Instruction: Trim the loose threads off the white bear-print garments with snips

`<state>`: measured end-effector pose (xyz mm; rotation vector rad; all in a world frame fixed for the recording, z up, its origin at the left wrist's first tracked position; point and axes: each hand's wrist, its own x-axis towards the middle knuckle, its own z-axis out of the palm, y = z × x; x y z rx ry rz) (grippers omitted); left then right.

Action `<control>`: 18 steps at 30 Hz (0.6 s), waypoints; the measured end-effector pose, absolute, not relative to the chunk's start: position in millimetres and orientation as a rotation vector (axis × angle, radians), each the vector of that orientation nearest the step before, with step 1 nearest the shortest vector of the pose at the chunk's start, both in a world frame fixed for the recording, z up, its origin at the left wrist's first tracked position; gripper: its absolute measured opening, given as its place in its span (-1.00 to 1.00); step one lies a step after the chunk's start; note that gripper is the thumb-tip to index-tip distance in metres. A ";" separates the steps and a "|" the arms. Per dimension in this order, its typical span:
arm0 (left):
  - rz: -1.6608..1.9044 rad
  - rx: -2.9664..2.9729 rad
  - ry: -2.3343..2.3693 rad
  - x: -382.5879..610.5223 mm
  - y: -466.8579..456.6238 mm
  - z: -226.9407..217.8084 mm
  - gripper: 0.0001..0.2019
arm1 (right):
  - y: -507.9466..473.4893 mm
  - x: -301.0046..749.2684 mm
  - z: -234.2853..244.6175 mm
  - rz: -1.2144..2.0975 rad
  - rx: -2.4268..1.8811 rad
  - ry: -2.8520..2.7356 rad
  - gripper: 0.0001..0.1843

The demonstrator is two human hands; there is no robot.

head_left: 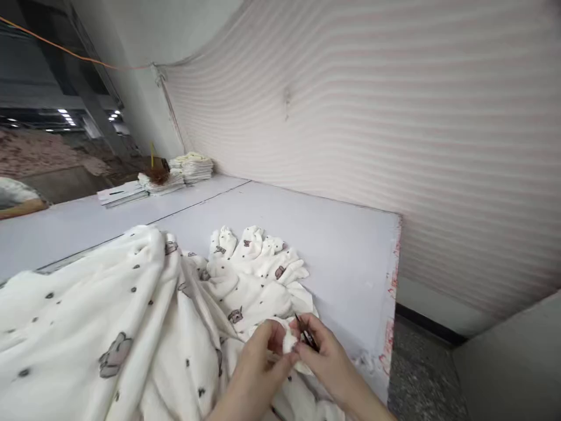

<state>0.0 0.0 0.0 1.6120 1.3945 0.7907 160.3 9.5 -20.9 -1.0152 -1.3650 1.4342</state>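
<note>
A white fleece fabric (109, 316) printed with small grey animals lies heaped over the near part of a white table (333, 245). My left hand (258, 362) pinches a small fold of this fabric at the heap's right edge. My right hand (322, 354) is closed on a small dark thread snipper (305, 333), whose tip rests against the same pinched fold. Both hands meet near the table's front right corner.
Stacks of folded white cloth (193, 166) and flat sheets (120, 193) sit at the table's far left end. A pale ribbed wall (372, 117) runs behind. The table's right edge (392, 304) drops to a grey floor (421, 374).
</note>
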 end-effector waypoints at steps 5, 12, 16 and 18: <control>1.070 1.533 1.330 -2.9 -10.8 -16.8 -0.87 | 2.8 161.8 -12.4 1.143 -1.154 -1.541 -0.96; 1.216 1.505 1.291 -6.3 -12.8 -12.0 -0.86 | -12.3 176.4 -0.4 0.750 -1.238 -1.938 -0.77; 1.247 1.621 1.291 -6.8 -14.1 -11.3 -0.89 | -13.9 170.3 3.5 0.529 -1.309 -2.076 -0.77; 1.255 1.656 1.283 -7.0 -14.4 -11.8 -0.89 | -13.1 168.1 6.6 0.525 -1.325 -2.059 -0.78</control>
